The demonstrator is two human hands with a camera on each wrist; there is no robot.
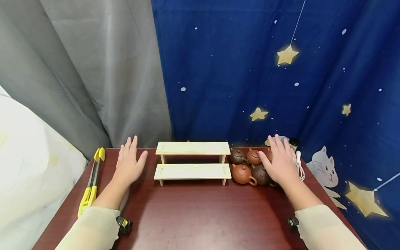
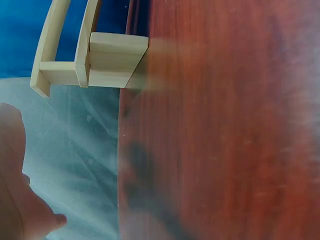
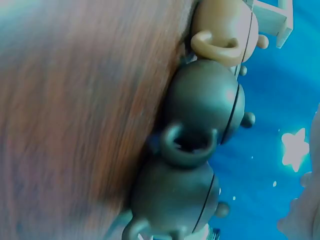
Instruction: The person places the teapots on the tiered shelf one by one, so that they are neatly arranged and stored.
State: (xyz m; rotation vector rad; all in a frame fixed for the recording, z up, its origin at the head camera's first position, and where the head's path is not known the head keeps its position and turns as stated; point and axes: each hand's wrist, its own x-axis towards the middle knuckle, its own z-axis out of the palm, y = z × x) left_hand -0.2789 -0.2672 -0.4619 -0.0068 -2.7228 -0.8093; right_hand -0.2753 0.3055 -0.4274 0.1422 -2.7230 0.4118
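Observation:
My left hand (image 1: 128, 166) is held up over the left part of the table, fingers extended and thumb apart, holding nothing. To its right stands a two-step wooden rack (image 1: 192, 171) of pale planks. On the other side my right hand (image 1: 281, 164) is also raised, fingers extended, overlapping a group of teapots in the head view. A reddish-brown teapot (image 1: 242, 173) and a dark brown teapot (image 1: 260, 174) are at the front of this group. Another dark teapot (image 3: 172, 195) shows in the right wrist view; my hand covers part of the group from above.
Yellow-handled tongs (image 1: 89, 185) lie along the table's left edge. A whisk with a white handle (image 1: 299, 163) and a black-capped jar (image 1: 293, 143) are beyond the right hand. Grey and blue curtains (image 1: 218, 69) hang behind the dark red table (image 1: 200, 215).

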